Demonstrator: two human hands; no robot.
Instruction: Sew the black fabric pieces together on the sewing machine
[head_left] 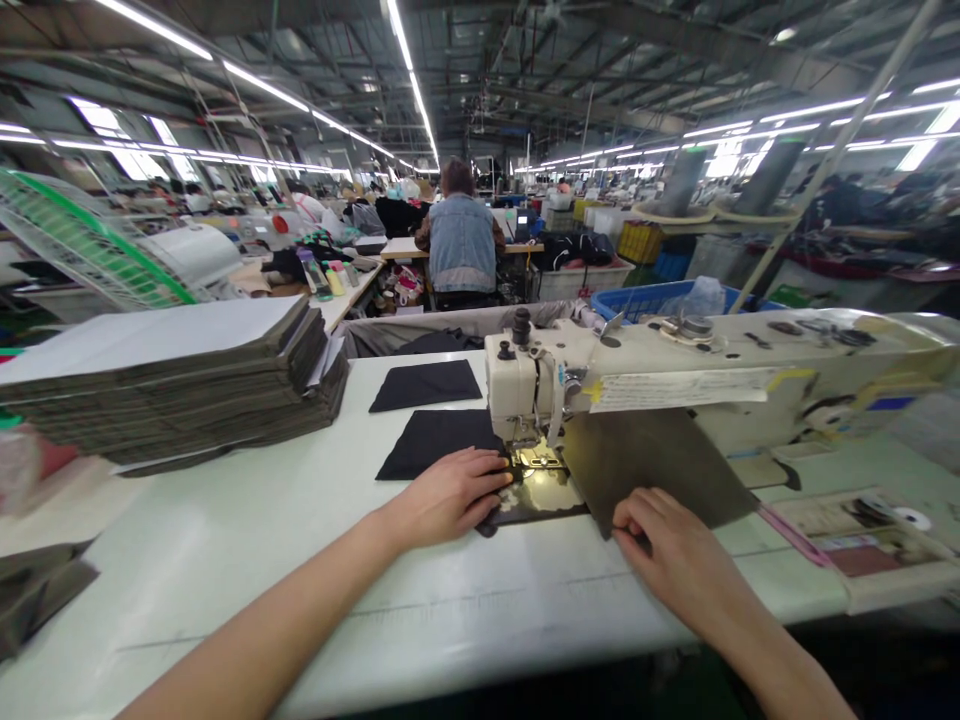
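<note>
A white sewing machine stands on the pale table, its lamp lighting the metal needle plate. My left hand lies with fingers outstretched at the plate's left side, fingertips just short of the presser foot. Partly under that hand is a black fabric piece. A second black fabric piece lies flat behind it. My right hand pinches the near edge of an olive-brown fabric panel, which lies to the right of the needle beneath the machine arm.
At the left rises a tall stack of olive fabric pieces topped with white paper. A parts tray sits at the table's right. Behind the machine are a blue basket and a seated person in a denim vest. A green-rimmed fan stands left.
</note>
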